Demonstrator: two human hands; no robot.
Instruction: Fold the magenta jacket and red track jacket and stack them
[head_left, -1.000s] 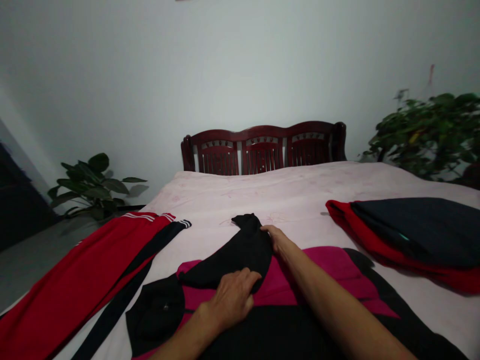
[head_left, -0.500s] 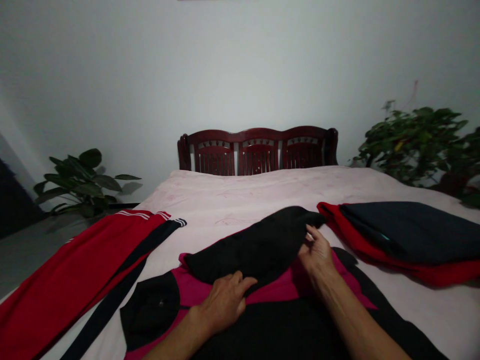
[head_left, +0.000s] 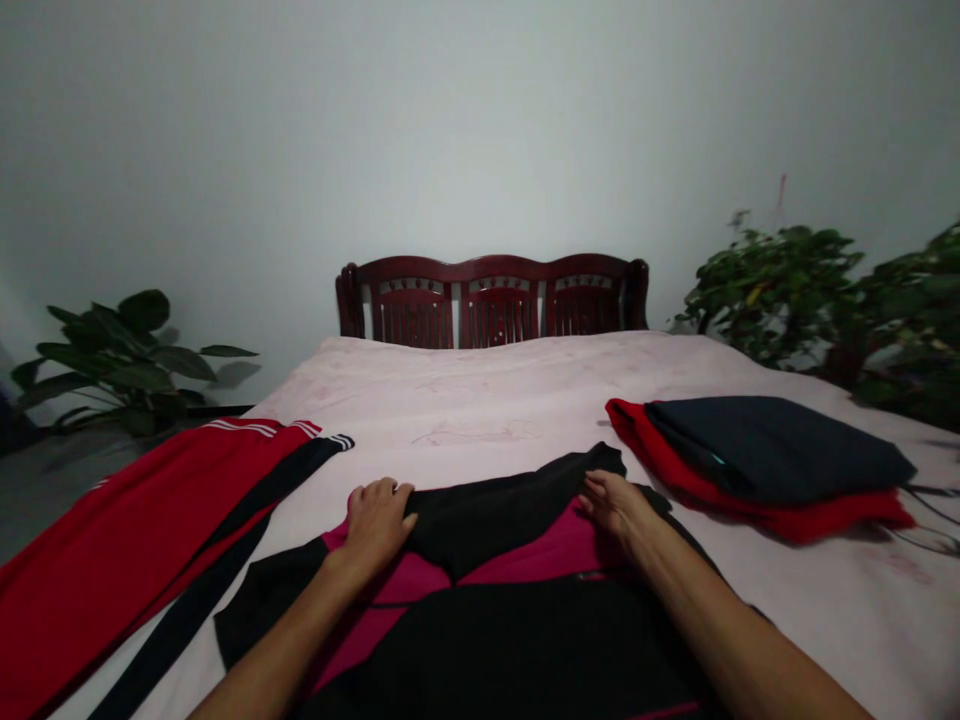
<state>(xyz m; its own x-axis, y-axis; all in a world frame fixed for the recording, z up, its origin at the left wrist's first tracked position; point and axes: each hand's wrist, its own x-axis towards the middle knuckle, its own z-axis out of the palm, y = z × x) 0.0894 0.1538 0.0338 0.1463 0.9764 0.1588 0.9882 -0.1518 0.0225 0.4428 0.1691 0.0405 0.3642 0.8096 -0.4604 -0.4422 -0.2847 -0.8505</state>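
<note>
Our left hand (head_left: 379, 518) is now farther left than before, fingers close, thumb apart; we cannot tell if it grips. Our right hand (head_left: 616, 508) pinches the black-and-magenta cloth garment (head_left: 525, 635) on the pale pink bedsheet (head_left: 465, 390), seemingly soft, light, best held by both far corners

A black and magenta jacket (head_left: 540, 620) lies spread on the bed (head_left: 450, 390), a black sleeve laid across its far edge. The left hand (head_left: 379, 515) rests on the jacket near the left end of that sleeve (head_left: 480, 515); the right hand (head_left: 611, 500) pinches the cloth near the other end. Red and navy trousers (head_left: 165, 510) lie to the left, and folded red and navy clothes (head_left: 772, 450) to the right. Beyond stands a dark wooden headboard (head_left: 495, 300), with a leafy plant (head_left: 120, 350) at left and more greenery (head_left: 787, 285) at right.
</note>
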